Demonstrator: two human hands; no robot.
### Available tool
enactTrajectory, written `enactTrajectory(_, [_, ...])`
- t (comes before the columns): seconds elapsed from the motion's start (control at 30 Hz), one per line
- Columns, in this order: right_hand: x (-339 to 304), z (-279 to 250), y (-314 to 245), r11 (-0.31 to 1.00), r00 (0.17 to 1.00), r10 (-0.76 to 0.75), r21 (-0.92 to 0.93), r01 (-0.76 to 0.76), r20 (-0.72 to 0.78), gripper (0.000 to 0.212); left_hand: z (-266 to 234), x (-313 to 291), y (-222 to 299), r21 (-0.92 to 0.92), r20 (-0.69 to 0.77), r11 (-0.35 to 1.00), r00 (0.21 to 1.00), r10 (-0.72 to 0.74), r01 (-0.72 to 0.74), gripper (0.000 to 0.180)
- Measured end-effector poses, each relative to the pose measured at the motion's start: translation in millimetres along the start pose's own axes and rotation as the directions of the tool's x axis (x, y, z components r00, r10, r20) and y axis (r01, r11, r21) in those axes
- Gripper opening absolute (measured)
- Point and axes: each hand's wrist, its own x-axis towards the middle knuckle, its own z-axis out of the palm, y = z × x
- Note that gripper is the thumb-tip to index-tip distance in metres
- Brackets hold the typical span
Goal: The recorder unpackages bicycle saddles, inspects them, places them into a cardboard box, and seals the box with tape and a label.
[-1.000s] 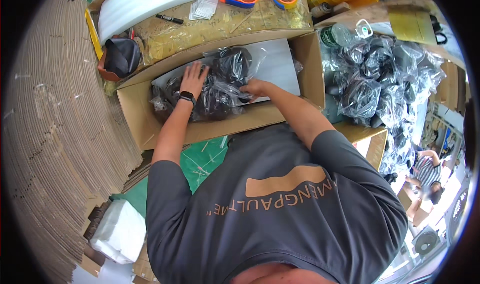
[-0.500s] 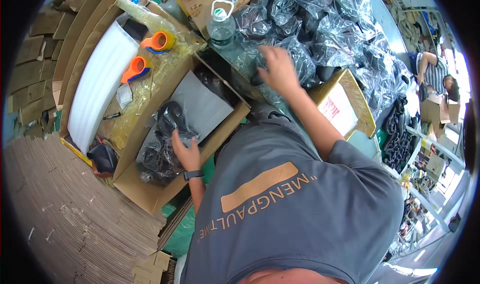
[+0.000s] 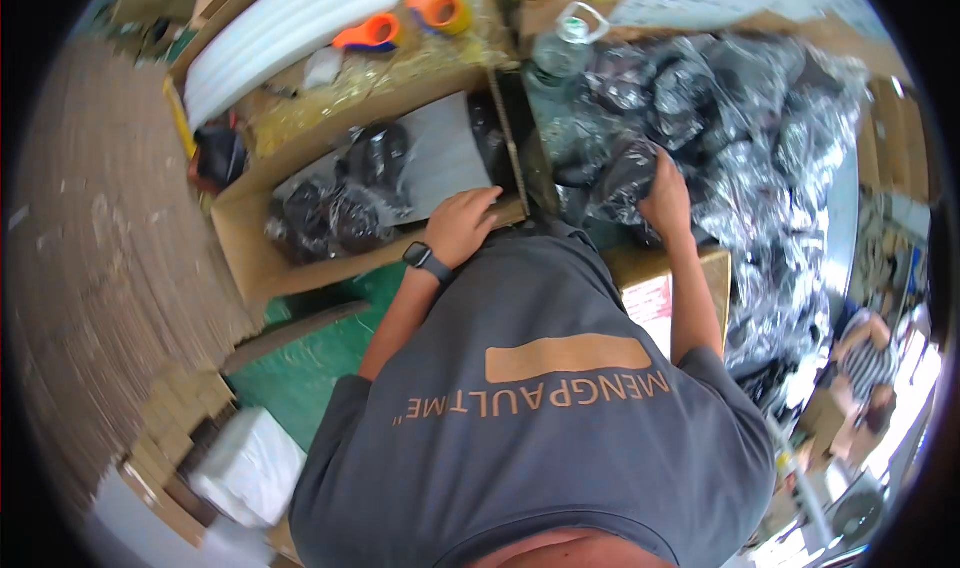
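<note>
On the right, my right hand is closed on a bagged black part, wrapped in clear plastic, at the near left side of a pile of similar bagged black parts. The exact kind of part is hard to make out through the plastic. My left hand, with a dark watch on its wrist, lies with fingers stretched over the near rim of an open cardboard box. Inside that box, several bagged black parts lie on a grey-white sheet.
Beyond the box are two orange tape dispensers and a long white foam stack. A clear bottle stands between box and pile. Flat cardboard is stacked at left. Another person is at far right.
My right hand has come down onto the pile and taken hold of a bagged part. My left hand has moved from the parts inside the box to its near rim. The view has turned.
</note>
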Motion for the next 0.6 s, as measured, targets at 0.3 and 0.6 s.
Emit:
enactTrajectory(0.3, [33,-104,-240,0.788,0.847,-0.532,0.370,0.491,0.010,0.111,-43,-82,-82,0.033,-0.026,0.980,0.981,-0.195,0.196,0.042])
enactTrajectory(0.6, [78,173,-363,-0.047,-0.065,-0.652,0.045,0.998,0.755,0.046,-87,-135,-197,0.039,-0.258,0.879,0.855,-0.450,0.474,0.058])
